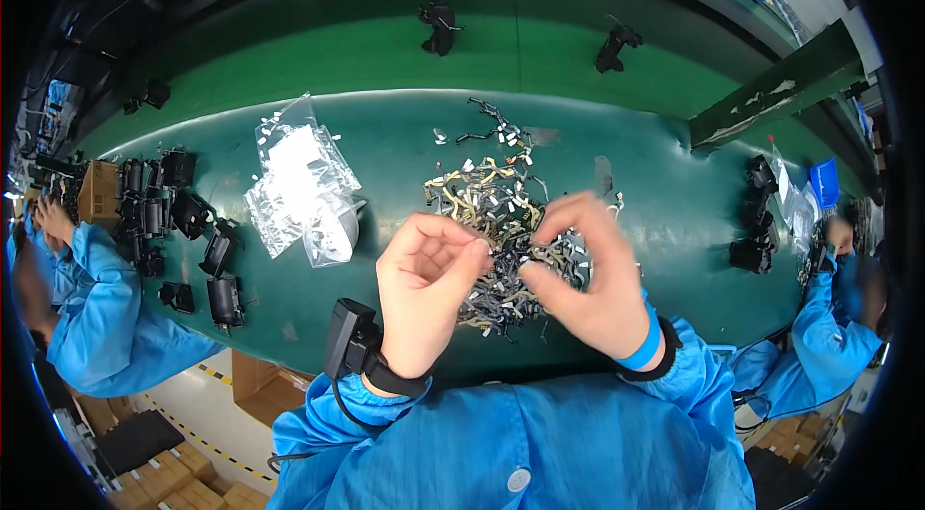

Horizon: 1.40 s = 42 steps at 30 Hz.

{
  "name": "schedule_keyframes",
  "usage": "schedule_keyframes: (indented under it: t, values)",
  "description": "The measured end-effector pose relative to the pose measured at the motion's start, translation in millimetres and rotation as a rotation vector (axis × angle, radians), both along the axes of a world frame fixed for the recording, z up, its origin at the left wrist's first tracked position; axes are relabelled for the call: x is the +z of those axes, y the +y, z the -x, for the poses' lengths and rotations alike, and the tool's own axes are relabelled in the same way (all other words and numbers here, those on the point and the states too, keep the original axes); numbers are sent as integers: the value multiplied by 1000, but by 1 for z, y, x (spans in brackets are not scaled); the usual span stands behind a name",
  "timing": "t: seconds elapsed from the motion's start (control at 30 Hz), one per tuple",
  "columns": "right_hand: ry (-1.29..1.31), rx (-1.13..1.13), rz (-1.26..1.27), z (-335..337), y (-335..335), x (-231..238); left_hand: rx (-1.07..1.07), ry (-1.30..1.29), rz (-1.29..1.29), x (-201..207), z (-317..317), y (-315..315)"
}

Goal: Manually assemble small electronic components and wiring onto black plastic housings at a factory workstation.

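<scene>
Both hands, left hand and right hand, pinch small wire pieces above the pile of wires.

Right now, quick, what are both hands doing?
Left hand: fingers pinched shut on a thin dark wire piece.
Right hand: pinched shut on the same wire piece, above the tangled pile of small wire harnesses.
</scene>
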State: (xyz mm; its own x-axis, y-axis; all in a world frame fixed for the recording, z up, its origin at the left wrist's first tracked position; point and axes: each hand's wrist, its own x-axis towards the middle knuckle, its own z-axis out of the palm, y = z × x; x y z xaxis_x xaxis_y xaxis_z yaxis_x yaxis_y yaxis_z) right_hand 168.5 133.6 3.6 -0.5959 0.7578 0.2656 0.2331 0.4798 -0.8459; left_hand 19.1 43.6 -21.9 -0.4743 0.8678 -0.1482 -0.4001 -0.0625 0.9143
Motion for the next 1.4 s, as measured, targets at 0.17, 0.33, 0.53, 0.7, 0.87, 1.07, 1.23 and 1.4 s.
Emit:
schedule_keyframes:
  t: [0.17,0.33,0.53,0.7,0.87,1.07,1.23,1.4]
  values:
    - [38,24,271,10,-16,-14,-28,43,-6,1,-5,-6]
    - [31,23,207,8,-17,-13,-34,84,17,1,-8,-10]
    - [14,-29,133,7,-19,-12,-32,586,47,10,-9,-12]
    - [-43,-15,66,10,-22,-11,-9,853,-30,8,-3,-13]
    - [-23,24,80,10,-22,-10,86,1021,-60,14,9,-19]
    - [14,-53,203,1,-19,-15,432,1267,111,18,58,-32]
    - [27,-69,243,0,-19,-19,483,1462,315,10,85,-46]
    - [59,-88,275,-2,-18,-19,448,1576,404,6,98,-51]
